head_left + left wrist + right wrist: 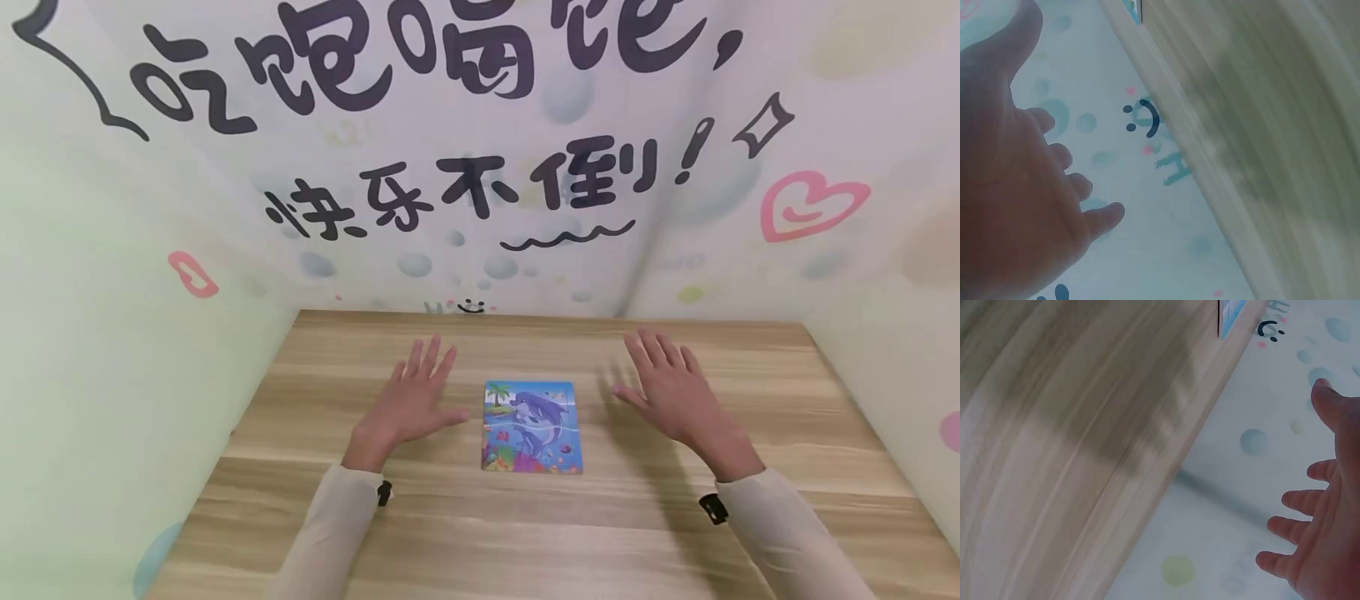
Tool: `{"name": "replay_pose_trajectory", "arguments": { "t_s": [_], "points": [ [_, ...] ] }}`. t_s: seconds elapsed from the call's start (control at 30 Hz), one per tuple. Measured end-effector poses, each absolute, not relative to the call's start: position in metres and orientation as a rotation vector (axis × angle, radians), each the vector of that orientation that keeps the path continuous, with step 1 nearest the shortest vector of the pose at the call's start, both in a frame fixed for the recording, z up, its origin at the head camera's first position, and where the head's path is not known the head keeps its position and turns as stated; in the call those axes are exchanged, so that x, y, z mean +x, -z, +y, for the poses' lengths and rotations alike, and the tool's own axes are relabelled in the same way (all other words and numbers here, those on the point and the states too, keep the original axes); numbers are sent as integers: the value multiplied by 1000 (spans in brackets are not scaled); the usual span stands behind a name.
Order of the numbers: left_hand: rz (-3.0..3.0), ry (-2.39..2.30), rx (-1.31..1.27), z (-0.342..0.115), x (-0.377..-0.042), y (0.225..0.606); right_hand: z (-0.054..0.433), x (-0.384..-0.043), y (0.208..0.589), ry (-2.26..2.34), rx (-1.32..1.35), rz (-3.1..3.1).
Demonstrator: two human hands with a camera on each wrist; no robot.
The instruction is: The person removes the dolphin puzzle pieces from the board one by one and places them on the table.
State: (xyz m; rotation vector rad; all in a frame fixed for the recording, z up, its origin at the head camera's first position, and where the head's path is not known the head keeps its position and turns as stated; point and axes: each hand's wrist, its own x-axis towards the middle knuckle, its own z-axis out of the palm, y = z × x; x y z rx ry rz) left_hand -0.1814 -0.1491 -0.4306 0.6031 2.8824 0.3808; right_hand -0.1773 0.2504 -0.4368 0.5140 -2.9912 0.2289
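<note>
Left hand (411, 403), right hand (672, 400): empty, fingers spread, flanking dolphin picture (532, 427) on table (517, 542); apparently pre-contact stage; grasp would need inward reach.

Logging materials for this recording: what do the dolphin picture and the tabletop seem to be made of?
Dolphin picture: probably printed card or thin board, smooth-looking, since it lies flat with straight edges; coated paper or plastic remains possible.
Tabletop: wood or wood-look laminate, smooth with a soft sheen, judging by the streaked grain; which one, I cannot tell.
</note>
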Motion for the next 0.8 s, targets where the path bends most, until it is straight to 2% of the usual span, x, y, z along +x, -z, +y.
{"name": "replay_pose_trajectory", "arguments": {
  "t_s": [0.47, 0.8],
  "points": [
    [2746, -400, 636, -115, -180, 463, 228, -184, 453, -261, 584, -3072],
    [2641, -427, 601, -99, -176, 470, 206, -188, 463, -317, 674, -3061]
  ]
}}
